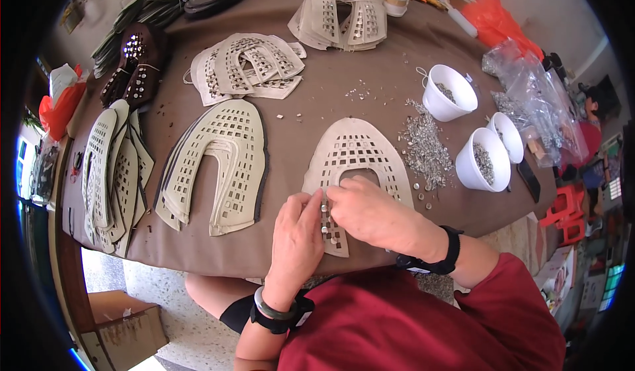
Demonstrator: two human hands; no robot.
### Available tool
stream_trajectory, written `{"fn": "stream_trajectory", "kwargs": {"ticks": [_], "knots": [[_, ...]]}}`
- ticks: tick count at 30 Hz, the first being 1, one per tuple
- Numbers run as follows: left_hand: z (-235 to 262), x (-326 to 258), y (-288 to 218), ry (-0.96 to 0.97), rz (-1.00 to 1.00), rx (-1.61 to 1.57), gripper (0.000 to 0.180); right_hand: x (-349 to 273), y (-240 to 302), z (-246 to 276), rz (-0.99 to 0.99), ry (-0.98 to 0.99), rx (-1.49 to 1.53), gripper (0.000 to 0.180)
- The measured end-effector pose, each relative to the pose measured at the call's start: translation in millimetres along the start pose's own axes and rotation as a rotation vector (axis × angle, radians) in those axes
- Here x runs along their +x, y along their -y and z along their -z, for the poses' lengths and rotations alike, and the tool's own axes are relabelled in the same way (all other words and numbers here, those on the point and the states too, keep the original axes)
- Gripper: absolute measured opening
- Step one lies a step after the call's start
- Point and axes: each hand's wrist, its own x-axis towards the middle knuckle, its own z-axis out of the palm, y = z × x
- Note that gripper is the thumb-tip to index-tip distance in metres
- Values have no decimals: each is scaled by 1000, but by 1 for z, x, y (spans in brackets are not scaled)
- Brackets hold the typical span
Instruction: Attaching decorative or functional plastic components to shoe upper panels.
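Observation:
On the table in front of me lies a cream U-shaped shoe upper (360, 142) with rows of square cut-outs. Round silver studs (325, 230) dot its left leg. My left hand (296, 232) is closed at the outer edge of that leg, fingertips pinching the leather. Right beside it, my right hand (374, 212) bends over the same leg with thumb and fingers pinched together. Whatever sits between those right fingertips is hidden. Loose silver metal fasteners (423, 146) are heaped just right of the upper.
White cups (450, 93) of small metal parts stand at the right, near a clear plastic bag (539, 103). Stacked cream uppers (228, 123) lie to the left, with more bundles (340, 10) behind. Dark studded uppers (137, 66) rest at the far left.

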Motion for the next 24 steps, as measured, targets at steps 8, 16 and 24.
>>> {"fn": "stream_trajectory", "kwargs": {"ticks": [8, 16, 24], "knots": [[2, 0, -3, 8, -7, 32, 41, -4, 20, -12, -90, -141, -91, 13], [4, 3, -10, 79, -20, 130, 34, -32, 37, -24, -286, -223, -43, 23], [22, 14, -41, 228, 149, 294, 19, -102, -21, 12, -611, -381, 261, 10]]}}
